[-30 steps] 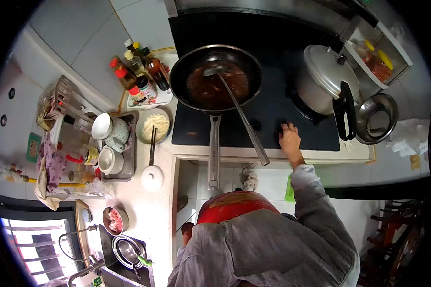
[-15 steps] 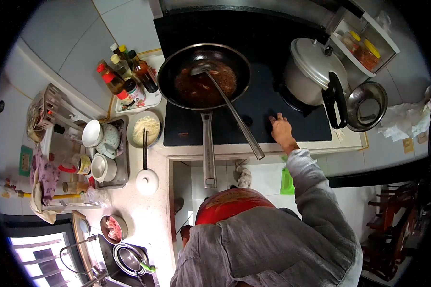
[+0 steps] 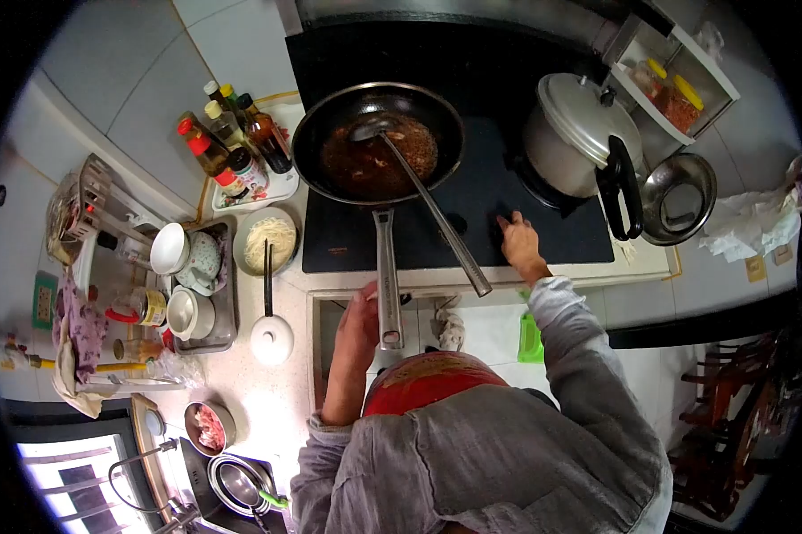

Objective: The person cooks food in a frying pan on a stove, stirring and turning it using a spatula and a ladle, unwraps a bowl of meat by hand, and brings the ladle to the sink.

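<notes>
Newly raised left fingers (image 3: 364,304) sit beside the pan handle (image 3: 387,280), grip unclear; right fingers (image 3: 513,228), slightly spread, empty.

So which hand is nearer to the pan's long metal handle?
The left. The left hand is close beside the pan's handle, on its left; I can't tell whether they touch. The right hand is farther off to the right, over the cooktop.

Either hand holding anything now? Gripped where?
Right hand: nothing held, fingertips at the cooktop. Left hand: beside the pan handle, no fingers visible over it; can't tell if it's gripped from below.
</notes>
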A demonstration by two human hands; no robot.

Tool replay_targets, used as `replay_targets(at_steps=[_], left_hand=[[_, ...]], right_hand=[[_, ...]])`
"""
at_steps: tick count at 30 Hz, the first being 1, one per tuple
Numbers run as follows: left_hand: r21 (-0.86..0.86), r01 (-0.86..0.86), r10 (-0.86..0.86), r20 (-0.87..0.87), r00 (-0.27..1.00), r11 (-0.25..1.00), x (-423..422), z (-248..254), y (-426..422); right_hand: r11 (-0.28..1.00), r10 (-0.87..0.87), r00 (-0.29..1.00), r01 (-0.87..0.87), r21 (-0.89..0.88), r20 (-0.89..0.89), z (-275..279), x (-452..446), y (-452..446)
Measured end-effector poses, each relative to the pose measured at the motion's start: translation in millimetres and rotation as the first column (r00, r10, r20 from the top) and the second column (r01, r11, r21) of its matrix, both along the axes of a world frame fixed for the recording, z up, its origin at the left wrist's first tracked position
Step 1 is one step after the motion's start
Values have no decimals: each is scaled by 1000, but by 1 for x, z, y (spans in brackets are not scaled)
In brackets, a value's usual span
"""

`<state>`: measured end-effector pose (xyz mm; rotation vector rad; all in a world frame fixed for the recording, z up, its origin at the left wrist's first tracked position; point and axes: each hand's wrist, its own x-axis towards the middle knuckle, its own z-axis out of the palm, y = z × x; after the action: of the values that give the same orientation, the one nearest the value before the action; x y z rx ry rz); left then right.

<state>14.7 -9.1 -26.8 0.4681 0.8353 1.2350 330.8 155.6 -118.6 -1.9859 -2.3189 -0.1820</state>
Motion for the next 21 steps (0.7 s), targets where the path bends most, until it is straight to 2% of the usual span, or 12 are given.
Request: replay_targets(at_steps=[3,6,9,13,19,21], left_hand=[[-83,2,5,86,996,997,14,38,19],[-11,72,-68,222,973,997,18,24,28],[-53,96,-76,299,951,994,18,14,30],[-9,105,-96,321,942,994,18,14,30],[-30,97,-78,383,920,995,18,16,27],[-34,95,-77,351,933,995,17,16,27]], right_hand=[[998,-28,1000,28,-49,8,7,-3,-3],[997,-33,999,32,-65,-9,6,-2,-1],[997,-12,1000,11,-70,-14,5,1,-1],[996,-19,1000,17,-90,-22,14,-3,-6],[992,-52,999,51,-117,-7,14,-6,-6],[991,-52,999,50,-122,-15,19,-7,-8]])
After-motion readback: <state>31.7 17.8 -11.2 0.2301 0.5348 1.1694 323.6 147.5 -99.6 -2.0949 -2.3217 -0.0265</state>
